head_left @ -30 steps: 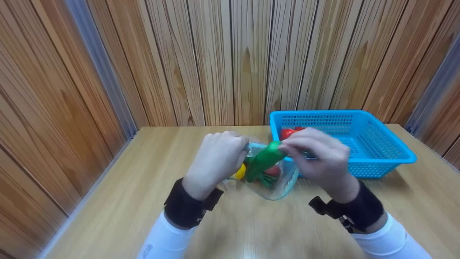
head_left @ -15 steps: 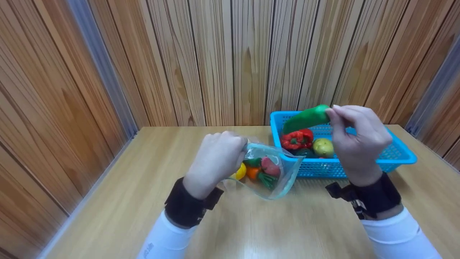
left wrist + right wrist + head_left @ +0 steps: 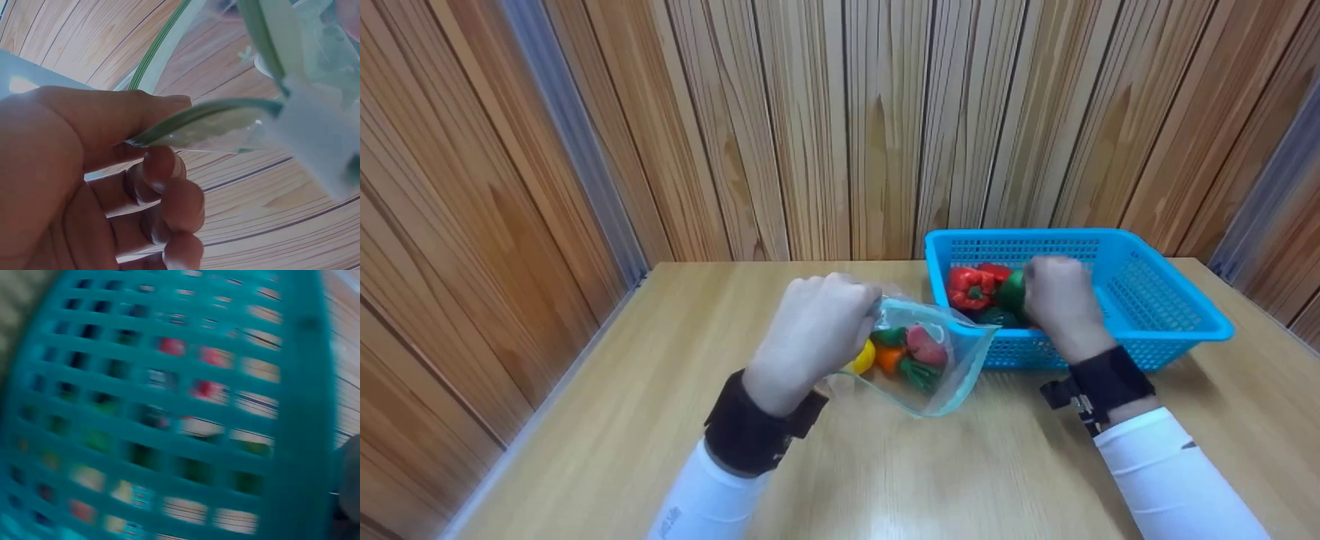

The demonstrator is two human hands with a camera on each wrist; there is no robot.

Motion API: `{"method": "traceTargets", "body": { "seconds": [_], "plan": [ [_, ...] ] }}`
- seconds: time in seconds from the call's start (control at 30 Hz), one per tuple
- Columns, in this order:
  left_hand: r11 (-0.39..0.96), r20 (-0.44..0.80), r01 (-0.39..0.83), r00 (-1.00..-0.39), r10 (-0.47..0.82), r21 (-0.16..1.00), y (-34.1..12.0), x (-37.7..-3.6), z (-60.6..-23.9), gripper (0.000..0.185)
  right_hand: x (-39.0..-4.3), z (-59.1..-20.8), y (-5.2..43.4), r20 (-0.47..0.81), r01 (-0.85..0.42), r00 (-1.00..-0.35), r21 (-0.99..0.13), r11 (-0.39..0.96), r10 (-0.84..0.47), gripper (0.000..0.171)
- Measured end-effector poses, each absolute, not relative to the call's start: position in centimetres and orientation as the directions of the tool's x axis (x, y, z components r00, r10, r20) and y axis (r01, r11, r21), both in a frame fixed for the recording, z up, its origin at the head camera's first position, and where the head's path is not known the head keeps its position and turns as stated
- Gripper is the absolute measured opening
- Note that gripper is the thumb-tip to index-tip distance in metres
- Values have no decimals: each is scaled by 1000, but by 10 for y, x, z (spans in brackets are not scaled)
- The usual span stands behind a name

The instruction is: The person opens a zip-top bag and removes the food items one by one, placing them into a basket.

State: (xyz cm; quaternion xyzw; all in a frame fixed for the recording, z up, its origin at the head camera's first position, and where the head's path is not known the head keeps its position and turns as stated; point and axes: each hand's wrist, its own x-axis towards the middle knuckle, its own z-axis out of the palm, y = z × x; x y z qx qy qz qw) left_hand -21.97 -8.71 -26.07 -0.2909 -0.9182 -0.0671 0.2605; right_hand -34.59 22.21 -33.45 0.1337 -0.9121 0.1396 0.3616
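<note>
— Wood panelling [image 3: 840, 127] runs across the far side, and a pale wooden table [image 3: 607, 390] fills the near part of the head view. What are the hands doing?

— Left hand [image 3: 817, 330] sits at the middle of the table, fingers curled, pinching the rim of a clear bag [image 3: 937, 382] with a blue-green edge. The bag hangs open to the right of that hand, mouth facing the far right. Inside lie small toy vegetables: something orange, something red, something dark green. A yellow piece [image 3: 861, 358] shows just under the left hand, near the bag's left side; whether it is inside the bag I cannot tell.

— And the other one?

— Right hand [image 3: 1057, 300] is down inside the blue basket [image 3: 1177, 322], which stands at the far right, just beside the bag. Its fingers are curled round a green vegetable [image 3: 1012, 292]. A red pepper [image 3: 971, 287] lies to the left of it in the basket.

— Left wrist view?

— Close up: thumb and fingers [image 3: 163, 174] clamp the bag's green-striped seal strip [image 3: 208, 115], with clear film stretching off to the right and the table grain behind.

— Right wrist view?

— Blurred. Mostly the basket's blue lattice wall [image 3: 169, 410], with red and green patches showing through the holes. The hand itself is not seen there.
</note>
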Motion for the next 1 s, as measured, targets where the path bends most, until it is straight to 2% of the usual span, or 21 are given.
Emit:
{"method": "traceTargets", "body": {
  "seconds": [0.07,0.13,0.4,0.57,0.63,0.73,0.87,0.93,1.0],
  "plan": [
    [820,512,572,-697,502,-25,-87,-220,-261,14,-346,-336,223,557,-302,-816,-183,936,-154,25],
    [817,508,576,-698,505,-22,-86,-220,-261,14,-345,-334,222,470,-279,-870,-224,934,-147,29],
    [810,517,586,-685,514,-28,-88,-219,-262,13,-339,-329,209,409,-372,-872,-195,907,-270,16],
    [804,525,594,-674,520,-35,-88,-219,-262,11,-340,-325,216,414,-309,-890,-234,922,-193,18],
    [803,529,594,-668,523,-43,-87,-220,-262,10,-341,-325,224,405,-255,-902,-224,941,-148,13],
    [802,529,595,-665,528,-52,-86,-220,-262,10,-342,-325,238,277,-179,-954,-216,960,-116,9],
    [801,522,596,-670,528,-46,-86,-220,-263,11,-344,-328,245,73,-123,-991,-242,962,-109,16],
    [801,523,597,-669,528,-45,-86,-220,-263,12,-343,-327,243,93,-115,-991,-264,958,-93,24],
    [801,525,597,-669,527,-44,-86,-220,-264,13,-339,-324,235,224,-138,-972,-278,951,-76,31]
  ]
}}
